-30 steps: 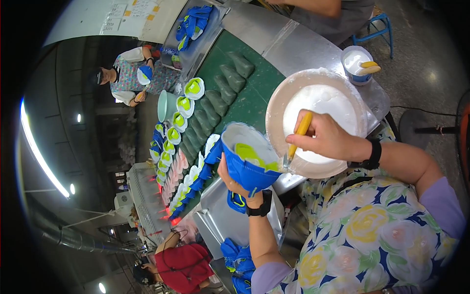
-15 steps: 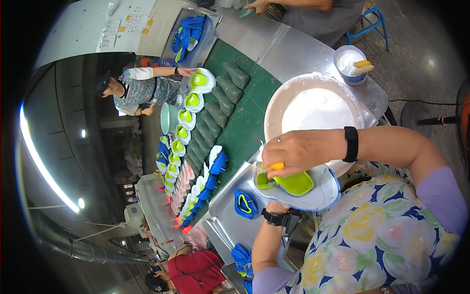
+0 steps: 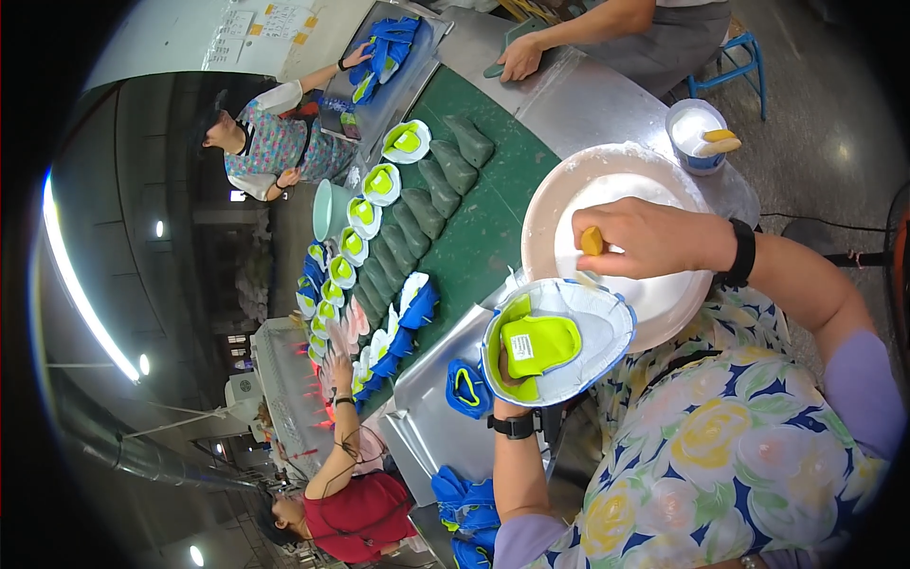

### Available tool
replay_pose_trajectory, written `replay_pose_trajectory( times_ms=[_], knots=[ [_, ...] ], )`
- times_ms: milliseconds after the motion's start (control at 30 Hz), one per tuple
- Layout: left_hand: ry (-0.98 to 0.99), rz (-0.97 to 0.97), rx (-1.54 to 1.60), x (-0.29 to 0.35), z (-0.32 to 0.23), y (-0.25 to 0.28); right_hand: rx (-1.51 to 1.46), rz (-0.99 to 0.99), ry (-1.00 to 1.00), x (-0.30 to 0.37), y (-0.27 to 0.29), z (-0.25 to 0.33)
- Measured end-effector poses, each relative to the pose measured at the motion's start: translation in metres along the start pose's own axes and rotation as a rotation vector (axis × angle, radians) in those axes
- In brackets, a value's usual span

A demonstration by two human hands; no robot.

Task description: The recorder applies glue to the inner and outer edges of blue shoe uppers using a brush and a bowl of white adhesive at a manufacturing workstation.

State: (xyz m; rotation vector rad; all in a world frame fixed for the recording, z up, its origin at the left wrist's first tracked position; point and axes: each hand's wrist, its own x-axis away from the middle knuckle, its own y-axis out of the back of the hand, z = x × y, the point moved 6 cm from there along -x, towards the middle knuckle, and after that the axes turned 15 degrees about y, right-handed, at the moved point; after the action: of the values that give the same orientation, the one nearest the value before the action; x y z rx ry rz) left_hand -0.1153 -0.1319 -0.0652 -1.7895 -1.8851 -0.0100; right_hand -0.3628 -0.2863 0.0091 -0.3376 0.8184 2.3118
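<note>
While the left hand (image 3: 512,410) holds one blue-and-white shoe upper (image 3: 592,327) from beneath, its opening turned up, the right hand (image 3: 645,237) is closed around the yellow handle of one brush (image 3: 592,241), above the edge of a single beige basin (image 3: 544,228). The brush's tip is near the upper's rim; whether they touch, I cannot tell. The upper, just beside the basin, has one lime tongue (image 3: 555,339) bearing one white label (image 3: 520,347). Inside the basin is white paste (image 3: 630,194). One small bucket (image 3: 699,163) stands beyond it, with what look like two yellowish handles (image 3: 718,143) across its rim. By the left wrist, one loose blue upper (image 3: 466,389) lies on a metal tray (image 3: 431,384). On the green belt (image 3: 507,185), at least seven lime-tongued uppers (image 3: 382,184) form the far row; next to them run at least seven dark grey-green forms (image 3: 422,212), then some pink ones (image 3: 356,321) and a near row of blue uppers (image 3: 417,302), too overlapped to count. Three co-workers are around the belt: one in red (image 3: 355,512), one in a patterned top (image 3: 289,142), one in grey (image 3: 654,47).
</note>
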Motion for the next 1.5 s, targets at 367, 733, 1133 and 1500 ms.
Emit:
replay_pose_trajectory(
  times_ms=[367, 733, 1133, 1500],
  knots=[
    [-0.049, 0.110, 0.031, -0.008, -0.007, 0.014, 0.101, 0.029, 0.314, 0.013, -0.006, 0.008],
    [0.014, -0.201, 0.139, -0.021, -0.011, 0.033, -0.008, -0.180, -0.046, -0.009, 0.007, -0.036],
    [-0.078, -0.577, -0.111, -0.152, -0.018, 0.261, -0.174, -0.220, -0.390, 0.035, 0.007, -0.067],
    [-0.199, -0.876, -0.880, -0.001, -0.077, 0.340, -0.035, -0.181, -0.396, 0.031, 0.008, -0.086]
  ],
)
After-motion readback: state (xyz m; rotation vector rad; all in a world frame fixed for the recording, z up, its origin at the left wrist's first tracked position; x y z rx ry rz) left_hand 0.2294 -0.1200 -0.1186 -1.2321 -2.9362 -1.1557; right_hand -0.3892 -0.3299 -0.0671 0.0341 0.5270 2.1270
